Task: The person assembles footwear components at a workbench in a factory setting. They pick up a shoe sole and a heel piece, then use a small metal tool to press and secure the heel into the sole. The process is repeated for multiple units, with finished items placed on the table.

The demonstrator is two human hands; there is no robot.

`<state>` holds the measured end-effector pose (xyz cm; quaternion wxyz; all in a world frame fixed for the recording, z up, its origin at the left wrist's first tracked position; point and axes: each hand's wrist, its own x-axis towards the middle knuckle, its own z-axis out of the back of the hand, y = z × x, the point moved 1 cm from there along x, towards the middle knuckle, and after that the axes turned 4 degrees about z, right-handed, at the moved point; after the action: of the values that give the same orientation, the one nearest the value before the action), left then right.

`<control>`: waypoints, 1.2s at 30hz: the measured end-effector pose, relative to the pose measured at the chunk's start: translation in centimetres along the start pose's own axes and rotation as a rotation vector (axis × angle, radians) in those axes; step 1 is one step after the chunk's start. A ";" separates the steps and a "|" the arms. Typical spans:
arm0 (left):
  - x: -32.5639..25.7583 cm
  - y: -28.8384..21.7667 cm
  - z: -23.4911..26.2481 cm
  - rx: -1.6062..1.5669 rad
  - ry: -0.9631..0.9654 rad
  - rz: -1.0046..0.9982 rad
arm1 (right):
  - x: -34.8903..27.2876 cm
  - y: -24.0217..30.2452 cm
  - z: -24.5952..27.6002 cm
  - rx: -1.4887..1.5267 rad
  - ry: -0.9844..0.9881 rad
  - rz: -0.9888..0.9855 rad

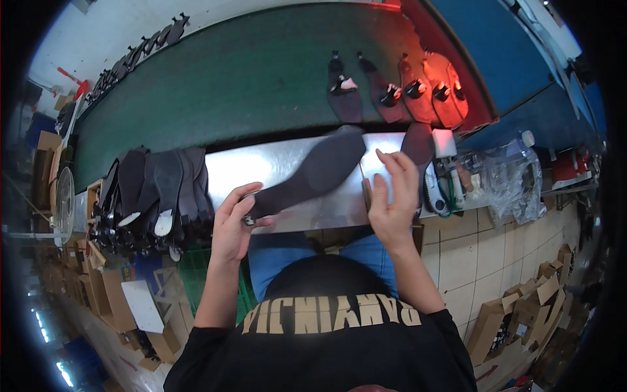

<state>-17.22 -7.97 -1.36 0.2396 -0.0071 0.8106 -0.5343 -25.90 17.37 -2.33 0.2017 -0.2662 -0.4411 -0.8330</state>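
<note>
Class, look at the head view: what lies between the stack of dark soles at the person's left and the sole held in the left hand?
In the head view, only bare shiny metal tabletop lies between the stack of dark soles and the held sole gripped by the left hand.

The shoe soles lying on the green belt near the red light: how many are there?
4, side by side on the green belt: sole, sole, sole, sole. More sit far left, too small to count.

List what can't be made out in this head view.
- Heel end of the sole: covered by the left hand.
- Thin tool by the right hand: the fingers mostly hide it.
- Stacked soles at left: lower ends overlap, indistinct.
- Soles on the belt: red glow washes out detail.
</note>
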 end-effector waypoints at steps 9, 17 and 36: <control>2.4 5.6 0.7 -0.446 0.066 0.312 | -4.4 -2.9 -2.4 0.130 0.147 -0.241; 2.6 8.0 -4.1 -0.670 0.051 0.639 | -7.1 3.3 -1.8 0.857 0.645 -0.703; 2.0 9.1 -6.1 -0.457 -0.137 0.335 | -6.3 2.4 -2.8 0.755 0.201 -0.812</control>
<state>-19.16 0.66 -8.07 0.3711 0.0370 0.8816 -0.2892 -20.42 14.41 -6.03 -0.0125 0.0962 -0.7540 -0.6496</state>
